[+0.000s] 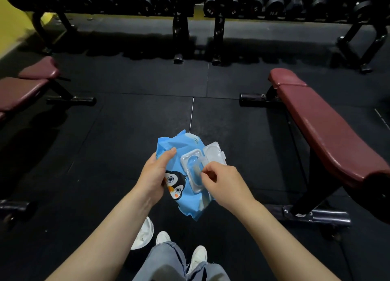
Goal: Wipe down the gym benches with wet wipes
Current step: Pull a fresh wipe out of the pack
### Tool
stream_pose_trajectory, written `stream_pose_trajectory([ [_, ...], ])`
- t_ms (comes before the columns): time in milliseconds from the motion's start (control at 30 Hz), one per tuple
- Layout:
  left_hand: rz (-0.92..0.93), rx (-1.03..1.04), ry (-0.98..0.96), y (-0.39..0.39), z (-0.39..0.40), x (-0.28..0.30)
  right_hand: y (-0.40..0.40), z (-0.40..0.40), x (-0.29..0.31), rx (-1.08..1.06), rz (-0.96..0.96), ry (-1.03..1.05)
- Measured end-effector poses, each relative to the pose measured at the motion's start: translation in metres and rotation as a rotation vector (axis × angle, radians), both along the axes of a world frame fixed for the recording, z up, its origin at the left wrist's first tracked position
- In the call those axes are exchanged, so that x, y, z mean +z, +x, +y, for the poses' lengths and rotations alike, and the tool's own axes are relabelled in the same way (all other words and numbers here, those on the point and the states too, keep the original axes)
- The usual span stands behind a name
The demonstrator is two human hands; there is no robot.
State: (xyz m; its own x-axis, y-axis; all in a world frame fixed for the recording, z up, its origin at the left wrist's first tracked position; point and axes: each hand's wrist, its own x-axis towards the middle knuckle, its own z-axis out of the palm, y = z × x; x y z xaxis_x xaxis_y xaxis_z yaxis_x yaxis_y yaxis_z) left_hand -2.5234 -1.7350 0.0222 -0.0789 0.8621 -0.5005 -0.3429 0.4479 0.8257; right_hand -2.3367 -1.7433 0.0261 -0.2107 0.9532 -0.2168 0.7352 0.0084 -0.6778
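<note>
Wipes pack (181, 175) open (fingers (205, 172) inside).

The open black floor (147, 111) forms a wide lane between the two benches. The right bench (329, 128) bounds this lane on its right side, with its foot bars projecting onto the floor at both ends. The left bench (19, 90) bounds the lane on the left. Beyond the floor, the dumbbell rack (196, 10) closes the far end, its legs standing on the floor.
</note>
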Motion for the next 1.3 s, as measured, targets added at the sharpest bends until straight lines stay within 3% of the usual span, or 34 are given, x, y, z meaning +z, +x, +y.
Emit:
stream_pose_trajectory([
  [167, 0.022, -0.017, 0.003, 0.002, 0.0, -0.002, -0.011, 0.003, -0.004, 0.136, -0.285, 0.172],
  [433, 0.0, -0.002, -0.016, 0.0, 0.0, -0.006, -0.015, 0.008, -0.007, 0.18, -0.332, 0.268],
  [767, -0.025, -0.015, -0.04, -0.003, -0.002, -0.008, -0.002, 0.011, -0.009, 0.048, 0.076, -0.004],
  [900, -0.021, -0.04, -0.037, -0.007, -0.002, -0.009, 0.001, 0.012, -0.008, 0.001, 0.341, -0.186],
  [1300, -0.065, -0.127, -0.058, -0.018, -0.002, -0.018, 0.005, 0.012, -0.003, -0.021, 0.629, -0.347],
])
